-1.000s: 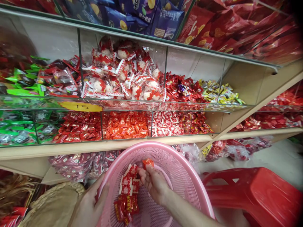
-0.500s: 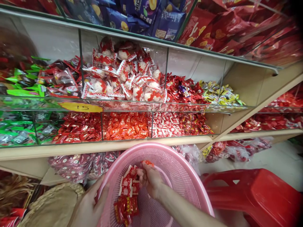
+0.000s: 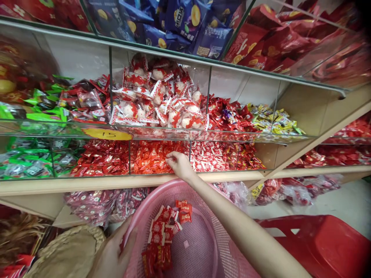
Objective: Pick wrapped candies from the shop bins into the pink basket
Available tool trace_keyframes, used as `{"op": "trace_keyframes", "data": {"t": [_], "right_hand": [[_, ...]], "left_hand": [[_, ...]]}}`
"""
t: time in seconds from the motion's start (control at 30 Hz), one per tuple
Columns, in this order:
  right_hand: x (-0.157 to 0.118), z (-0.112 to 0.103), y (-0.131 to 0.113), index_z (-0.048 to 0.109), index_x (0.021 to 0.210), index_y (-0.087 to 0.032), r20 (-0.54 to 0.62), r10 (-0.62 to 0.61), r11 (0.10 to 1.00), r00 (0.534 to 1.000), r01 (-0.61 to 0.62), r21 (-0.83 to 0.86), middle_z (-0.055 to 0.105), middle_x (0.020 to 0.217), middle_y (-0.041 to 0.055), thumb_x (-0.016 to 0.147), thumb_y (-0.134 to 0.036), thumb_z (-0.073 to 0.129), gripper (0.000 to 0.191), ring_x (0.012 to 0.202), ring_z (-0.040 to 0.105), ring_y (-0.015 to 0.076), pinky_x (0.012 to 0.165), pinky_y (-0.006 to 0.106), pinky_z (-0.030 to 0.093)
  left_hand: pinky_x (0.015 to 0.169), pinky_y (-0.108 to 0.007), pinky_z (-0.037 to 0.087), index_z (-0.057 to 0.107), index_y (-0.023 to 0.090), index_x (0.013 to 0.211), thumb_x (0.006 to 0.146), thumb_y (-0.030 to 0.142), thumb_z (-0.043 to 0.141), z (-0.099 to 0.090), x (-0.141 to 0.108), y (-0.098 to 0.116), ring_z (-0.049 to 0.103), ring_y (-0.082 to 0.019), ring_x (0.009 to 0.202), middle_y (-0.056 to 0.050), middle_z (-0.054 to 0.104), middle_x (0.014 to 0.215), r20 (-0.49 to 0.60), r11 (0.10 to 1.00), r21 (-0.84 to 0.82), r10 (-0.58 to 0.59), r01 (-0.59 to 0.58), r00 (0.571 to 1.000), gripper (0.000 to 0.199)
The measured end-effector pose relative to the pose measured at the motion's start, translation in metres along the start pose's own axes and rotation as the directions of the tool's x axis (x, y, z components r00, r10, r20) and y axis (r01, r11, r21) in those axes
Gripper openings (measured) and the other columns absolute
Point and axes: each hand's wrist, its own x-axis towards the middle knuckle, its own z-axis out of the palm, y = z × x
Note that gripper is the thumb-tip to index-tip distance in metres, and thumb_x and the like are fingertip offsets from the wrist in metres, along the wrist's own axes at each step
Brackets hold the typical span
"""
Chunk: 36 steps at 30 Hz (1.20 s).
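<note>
My left hand (image 3: 114, 249) grips the left rim of a pink mesh basket (image 3: 228, 216), thumb on the inside. Inside the basket lie red-and-white wrapped candies (image 3: 158, 231), darker red candies (image 3: 158, 259) and a few orange-red candies (image 3: 184, 211). Above the far rim, my right hand (image 3: 181, 165) is at the shelf compartment of orange-red candies (image 3: 150, 156). Its fingers are drawn together at the right side of that pile; whether a candy is between them cannot be made out.
Glass dividers separate the candy compartments. A yellow price tag (image 3: 108, 134) marked 15 hangs above the lower row. Bagged goods (image 3: 89, 204) sit under the wooden shelf edge (image 3: 72, 184). A red plastic stool (image 3: 327, 239) stands right, a woven basket (image 3: 69, 251) left.
My right hand has moved from inside the basket up and forward to the orange-red candies. Orange-red candies now lie in the basket where it was. My left hand keeps its grip on the rim.
</note>
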Motion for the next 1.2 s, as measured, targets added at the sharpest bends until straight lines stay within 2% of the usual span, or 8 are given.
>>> {"op": "trace_keyframes", "data": {"t": [0.27,0.4,0.53,0.63,0.7,0.87,1.07,1.2], "right_hand": [[0.014,0.026,0.019,0.061,0.08,-0.017,-0.015,0.093,0.981,0.996,-0.095,-0.167,0.062,0.084,0.0053,0.064,-0.028,0.073,0.022,0.077,0.058,0.0173,0.07,0.029,0.044],[0.009,0.022,0.015,0.053,0.076,-0.018,-0.047,0.119,0.986,0.992,-0.113,0.122,0.057,0.071,-0.0022,0.059,-0.029,0.077,0.031,0.064,0.054,0.0116,0.061,0.024,0.045],[-0.015,0.009,-0.003,0.047,0.075,-0.019,0.063,0.278,0.674,0.959,-0.242,0.698,0.058,0.065,-0.0051,0.051,-0.031,0.081,0.043,0.059,0.058,0.0095,0.06,0.023,0.049],[-0.045,-0.007,-0.016,0.048,0.08,-0.019,0.236,0.309,0.391,0.921,-0.349,0.852,0.064,0.066,-0.003,0.052,-0.027,0.081,0.044,0.065,0.065,0.0111,0.062,0.021,0.051],[-0.065,-0.017,-0.02,0.051,0.085,-0.019,0.257,0.31,0.326,0.915,-0.356,0.876,0.066,0.068,-0.0035,0.054,-0.023,0.081,0.044,0.067,0.066,0.0117,0.063,0.021,0.052],[-0.102,-0.032,-0.006,0.061,0.092,-0.015,0.325,0.337,0.297,0.883,-0.428,0.854,0.07,0.084,0.0019,0.06,-0.021,0.078,0.037,0.078,0.067,0.0126,0.079,0.025,0.052],[-0.133,-0.038,0.024,0.063,0.083,-0.014,0.356,0.461,0.254,0.812,-0.506,0.824,0.071,0.083,0.0034,0.062,-0.021,0.078,0.027,0.081,0.068,0.0158,0.079,0.026,0.053],[-0.147,-0.036,0.04,0.062,0.08,-0.014,0.328,0.499,0.305,0.802,-0.517,0.8,0.069,0.074,0.0014,0.061,-0.02,0.078,0.025,0.072,0.067,0.0124,0.07,0.022,0.054]], "left_hand": [[0.087,-0.018,0.043,0.053,0.01,0.122,0.085,0.048,0.038,0.001,0.001,-0.003,0.058,-0.013,0.105,-0.007,0.06,0.117,0.009,0.999,-0.032,0.008,-0.008,1.0,0.055],[0.084,-0.016,0.044,0.054,0.009,0.12,0.086,0.047,0.037,-0.003,0.001,0.004,0.062,-0.012,0.097,-0.007,0.063,0.112,0.002,1.0,-0.011,0.026,-0.026,1.0,0.054],[0.086,-0.019,0.043,0.057,0.011,0.117,0.085,0.05,0.036,-0.006,0.003,0.011,0.061,-0.013,0.098,-0.007,0.064,0.11,-0.011,1.0,0.008,0.016,-0.016,1.0,0.055],[0.089,-0.021,0.042,0.057,0.009,0.118,0.084,0.051,0.035,-0.006,0.003,0.011,0.059,-0.015,0.103,-0.009,0.062,0.113,0.002,1.0,0.024,-0.011,0.011,1.0,0.058],[0.089,-0.023,0.042,0.057,0.007,0.117,0.084,0.052,0.034,-0.005,0.004,0.01,0.059,-0.016,0.103,-0.011,0.061,0.114,0.002,0.999,0.031,-0.018,0.018,1.0,0.061],[0.089,-0.027,0.043,0.058,0.006,0.115,0.083,0.052,0.035,-0.004,0.003,0.01,0.061,-0.019,0.1,-0.011,0.064,0.109,-0.008,0.999,0.027,-0.025,0.026,1.0,0.061],[0.088,-0.027,0.044,0.057,0.009,0.117,0.083,0.048,0.037,-0.007,0.003,0.013,0.058,-0.02,0.105,-0.003,0.067,0.065,-0.001,1.0,0.011,-0.016,0.016,1.0,0.055],[0.086,-0.023,0.045,0.055,0.009,0.118,0.084,0.049,0.037,-0.005,0.003,0.007,0.06,-0.018,0.101,-0.008,0.068,0.096,0.014,1.0,0.011,-0.021,0.02,1.0,0.056]]}}
